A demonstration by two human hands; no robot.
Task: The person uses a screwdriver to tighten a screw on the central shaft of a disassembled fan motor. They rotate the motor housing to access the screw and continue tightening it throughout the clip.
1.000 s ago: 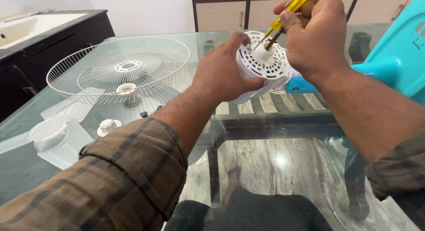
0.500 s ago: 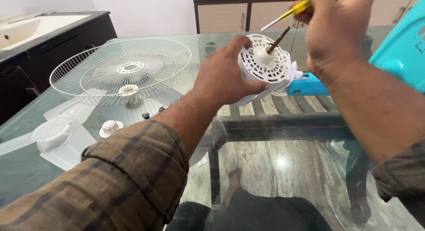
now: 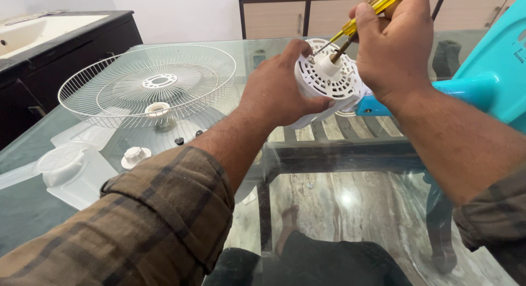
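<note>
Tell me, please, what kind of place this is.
Probably a room in a home, not a workshop: a glass-topped table serves as the bench, a white sink sits in a dark counter, and wooden cabinets line the wall.

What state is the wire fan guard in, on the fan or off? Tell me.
Off. The wire guard lies flat on the glass table, apart from the white motor housing that the left hand grips.

The left hand (image 3: 279, 91) is gripping the white motor housing (image 3: 329, 80) while the right hand (image 3: 392, 44) is holding a yellow screwdriver (image 3: 361, 20) above it.
</note>
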